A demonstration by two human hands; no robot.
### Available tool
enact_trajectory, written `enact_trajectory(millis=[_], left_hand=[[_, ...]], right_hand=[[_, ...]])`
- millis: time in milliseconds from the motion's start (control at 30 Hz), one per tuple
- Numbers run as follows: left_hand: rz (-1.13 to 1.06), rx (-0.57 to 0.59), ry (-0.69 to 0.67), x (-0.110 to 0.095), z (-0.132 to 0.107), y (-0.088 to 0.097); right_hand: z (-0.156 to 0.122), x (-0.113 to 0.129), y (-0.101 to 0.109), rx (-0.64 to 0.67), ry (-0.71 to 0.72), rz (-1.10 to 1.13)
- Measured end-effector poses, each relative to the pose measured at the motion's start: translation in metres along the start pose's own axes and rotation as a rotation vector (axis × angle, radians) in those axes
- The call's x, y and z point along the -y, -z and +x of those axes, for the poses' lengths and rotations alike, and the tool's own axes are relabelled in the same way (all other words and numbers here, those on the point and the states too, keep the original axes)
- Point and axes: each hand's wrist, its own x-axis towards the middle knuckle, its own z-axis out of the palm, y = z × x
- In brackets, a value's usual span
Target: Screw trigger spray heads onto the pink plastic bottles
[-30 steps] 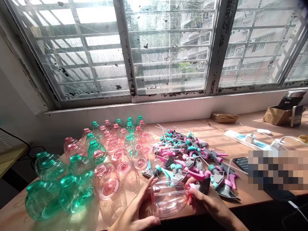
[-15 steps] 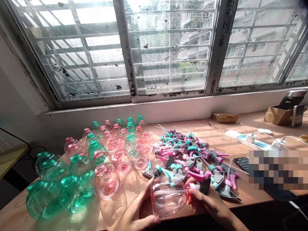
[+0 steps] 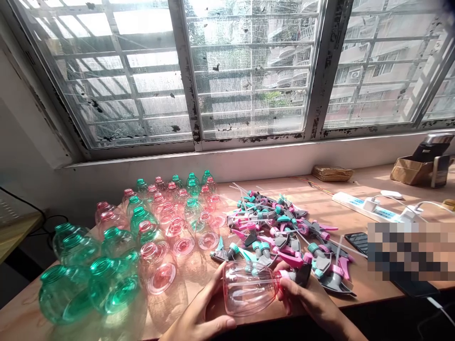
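Observation:
A clear pink bottle [image 3: 245,296] lies on its side at the table's front edge, its neck toward the right. My left hand [image 3: 208,310] is wrapped round its base end, thumb below and fingers behind. At the neck, the fingers of my right hand [image 3: 302,296] grip the pink collar of a trigger spray head [image 3: 302,273] with a grey body and pink trigger. Its thin dip tube runs inside the bottle. Whether the collar is fully screwed on, I cannot tell. Just behind lies a heap of pink, teal and grey spray heads [image 3: 280,244].
Rows of open pink bottles [image 3: 177,237] and green bottles [image 3: 113,289] stand at the left. On the right are a power strip [image 3: 366,206], a phone [image 3: 357,242] and a blurred-out patch. A brown packet [image 3: 332,173] lies by the window wall.
The bottle has turned slightly about its long axis between my hands. Both hands stay in nearly the same place.

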Motion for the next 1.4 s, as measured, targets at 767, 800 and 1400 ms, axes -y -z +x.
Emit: enact_trajectory(millis=[767, 800, 1400], left_hand=[[0.072, 0.023, -0.046, -0.0023, 0.0043, 0.0006], [0.051, 0.023, -0.057, -0.0019, 0.0047, -0.0001], [0.059, 0.056, -0.056, 0.0015, 0.0054, 0.0026]], right_hand=[[0.0015, -0.0012, 0.0014, 0.023, 0.005, -0.004], [0.0015, -0.0009, 0.0014, 0.029, 0.012, -0.012], [0.0011, -0.001, 0.0009, 0.022, 0.004, -0.032]])
